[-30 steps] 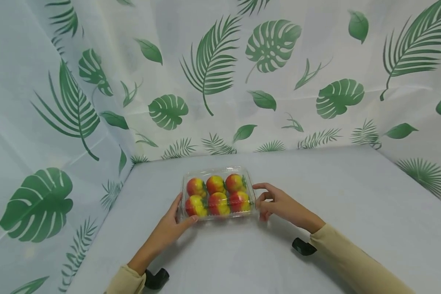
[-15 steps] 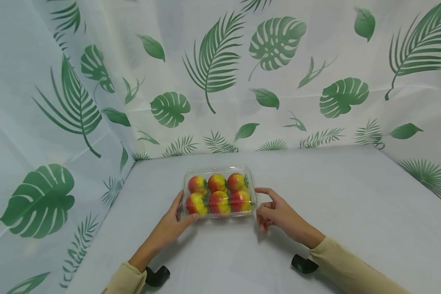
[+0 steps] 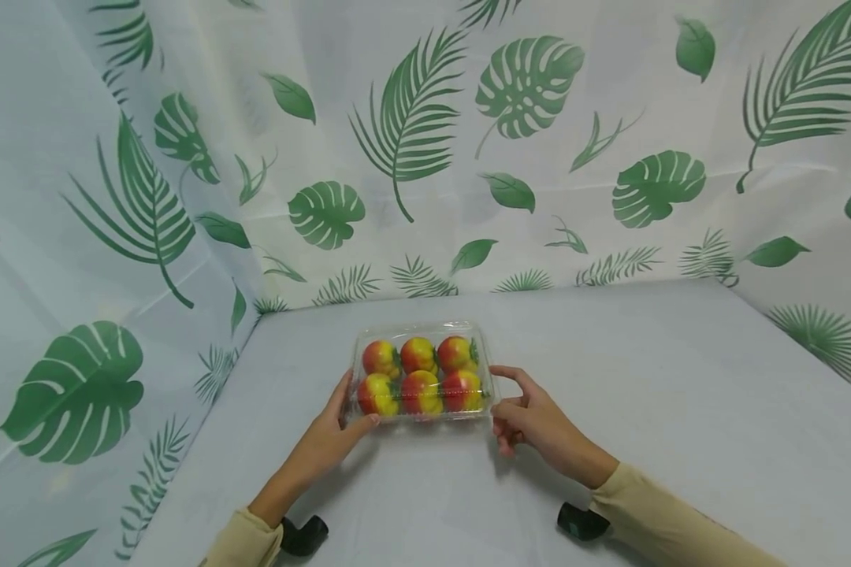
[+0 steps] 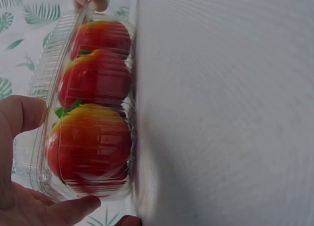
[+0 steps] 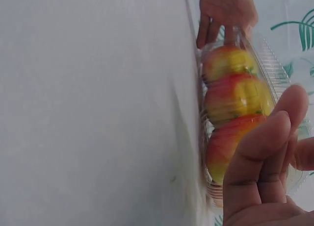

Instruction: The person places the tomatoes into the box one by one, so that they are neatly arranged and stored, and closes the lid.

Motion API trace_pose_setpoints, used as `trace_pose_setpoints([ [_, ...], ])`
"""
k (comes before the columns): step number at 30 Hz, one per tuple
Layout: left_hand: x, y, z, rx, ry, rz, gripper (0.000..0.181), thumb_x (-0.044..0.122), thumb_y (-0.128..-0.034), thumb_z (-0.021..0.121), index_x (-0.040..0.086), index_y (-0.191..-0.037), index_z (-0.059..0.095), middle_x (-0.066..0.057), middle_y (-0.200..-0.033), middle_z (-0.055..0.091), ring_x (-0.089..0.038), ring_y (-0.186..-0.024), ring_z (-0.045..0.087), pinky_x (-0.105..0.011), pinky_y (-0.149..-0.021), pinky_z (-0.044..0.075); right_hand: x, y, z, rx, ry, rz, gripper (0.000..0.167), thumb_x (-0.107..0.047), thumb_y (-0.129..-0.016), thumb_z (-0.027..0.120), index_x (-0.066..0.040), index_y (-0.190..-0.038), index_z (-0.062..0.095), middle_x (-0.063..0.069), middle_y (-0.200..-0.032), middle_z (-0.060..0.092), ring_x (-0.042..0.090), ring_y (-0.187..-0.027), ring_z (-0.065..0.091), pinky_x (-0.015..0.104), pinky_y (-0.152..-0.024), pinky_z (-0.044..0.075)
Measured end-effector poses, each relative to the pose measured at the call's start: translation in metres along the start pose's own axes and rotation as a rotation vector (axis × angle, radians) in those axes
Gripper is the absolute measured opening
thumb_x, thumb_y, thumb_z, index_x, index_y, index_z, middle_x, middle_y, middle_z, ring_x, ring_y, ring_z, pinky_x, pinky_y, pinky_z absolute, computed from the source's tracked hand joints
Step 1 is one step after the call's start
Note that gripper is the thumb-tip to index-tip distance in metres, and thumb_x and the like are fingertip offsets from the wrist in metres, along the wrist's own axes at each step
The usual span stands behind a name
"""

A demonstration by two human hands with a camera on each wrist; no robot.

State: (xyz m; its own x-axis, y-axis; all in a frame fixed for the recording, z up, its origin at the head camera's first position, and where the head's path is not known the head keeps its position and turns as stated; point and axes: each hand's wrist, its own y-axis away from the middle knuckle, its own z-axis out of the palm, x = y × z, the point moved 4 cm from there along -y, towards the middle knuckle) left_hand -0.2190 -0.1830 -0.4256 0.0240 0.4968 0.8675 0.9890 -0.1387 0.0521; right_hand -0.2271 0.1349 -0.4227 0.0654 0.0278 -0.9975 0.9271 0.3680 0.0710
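A clear plastic clamshell box [image 3: 421, 327] lies on the white table in the head view, lid down. Through it show several round red-and-yellow fruits [image 3: 421, 392] with green leaves, peach-like, in two rows. My left hand [image 3: 329, 437] holds the box's left end, the thumb on its front left corner. In the left wrist view the left thumb [image 4: 29, 113] presses the rim and other fingers lie along the end. At the front right corner my right hand [image 3: 535, 417] pinches the rim, its index finger stretched along the right side and the lower fingers curled.
The white table [image 3: 645, 378] spreads out on all sides of the box. A white curtain [image 3: 432, 157] printed with green leaves stands behind and to the sides. Black wrist devices [image 3: 583, 522] hang beneath both sleeves.
My right hand has shifted slightly down along the box's right side, its index finger staying stretched and its other fingers closing at the front corner. The left hand and box stay put.
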Motion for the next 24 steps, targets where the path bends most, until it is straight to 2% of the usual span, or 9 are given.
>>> trace_pose_setpoints([
  [24, -0.0017, -0.0013, 0.0005, 0.0, -0.008, 0.004, 0.098, 0.045, -0.1021, 0.072, 0.013, -0.174, 0.014, -0.024, -0.174, 0.022, -0.048, -0.157, 0.025, -0.065, -0.123, 0.026, 0.0003, 0.0033, 0.0054, 0.064, -0.005, 0.0, 0.072, -0.003, -0.103, 0.054, -0.005, -0.167, 0.022, 0.009, -0.073, 0.061, 0.018, -0.055, 0.059, 0.032, -0.057, 0.058],
])
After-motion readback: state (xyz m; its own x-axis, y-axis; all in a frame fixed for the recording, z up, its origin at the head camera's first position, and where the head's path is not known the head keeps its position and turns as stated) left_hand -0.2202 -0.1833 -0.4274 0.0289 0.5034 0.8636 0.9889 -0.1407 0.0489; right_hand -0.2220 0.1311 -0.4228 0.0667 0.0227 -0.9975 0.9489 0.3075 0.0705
